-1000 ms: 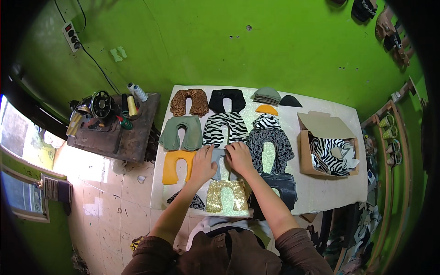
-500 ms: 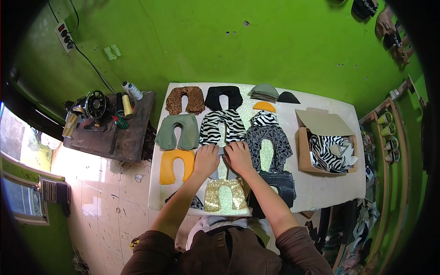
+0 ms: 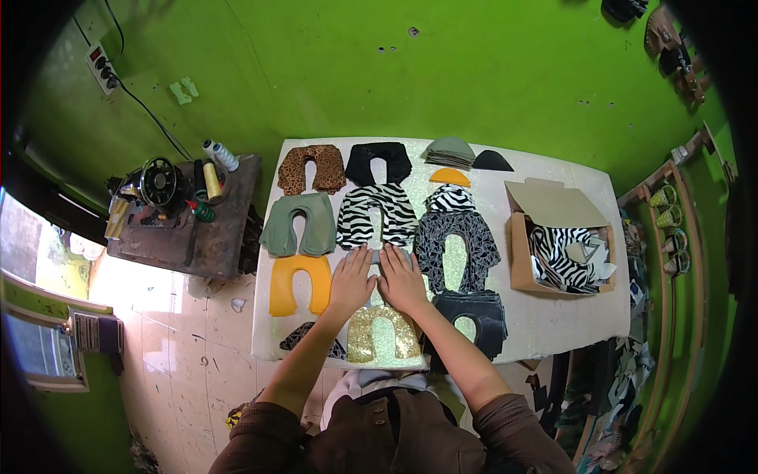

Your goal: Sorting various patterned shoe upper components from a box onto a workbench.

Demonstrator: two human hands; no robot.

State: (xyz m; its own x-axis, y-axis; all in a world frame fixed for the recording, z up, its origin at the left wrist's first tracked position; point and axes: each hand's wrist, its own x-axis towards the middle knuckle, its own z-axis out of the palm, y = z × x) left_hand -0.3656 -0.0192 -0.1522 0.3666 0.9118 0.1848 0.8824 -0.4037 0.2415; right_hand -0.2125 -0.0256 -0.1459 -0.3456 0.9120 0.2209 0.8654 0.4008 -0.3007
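My left hand (image 3: 352, 280) and my right hand (image 3: 401, 279) lie flat, side by side, fingers spread, pressing on a grey U-shaped cut piece (image 3: 377, 254) at the middle of the white table (image 3: 545, 316). Most of that piece is hidden under my palms. Just beyond my fingers lies a zebra-striped piece (image 3: 376, 213). A gold glitter piece (image 3: 384, 332) sits below my wrists. A yellow piece (image 3: 300, 281) is left of my left hand. A dark patterned piece (image 3: 455, 245) is right of my right hand.
Olive (image 3: 298, 224), leopard (image 3: 311, 167) and black (image 3: 378, 163) pieces lie further back, with small stacks (image 3: 448, 150) at the far edge. An open cardboard box (image 3: 559, 237) of zebra scraps stands at the right. A sewing machine (image 3: 160, 183) sits on a dark side table left.
Both hands have slid slightly toward each other and flattened on the grey piece; the camera view shifted a little.
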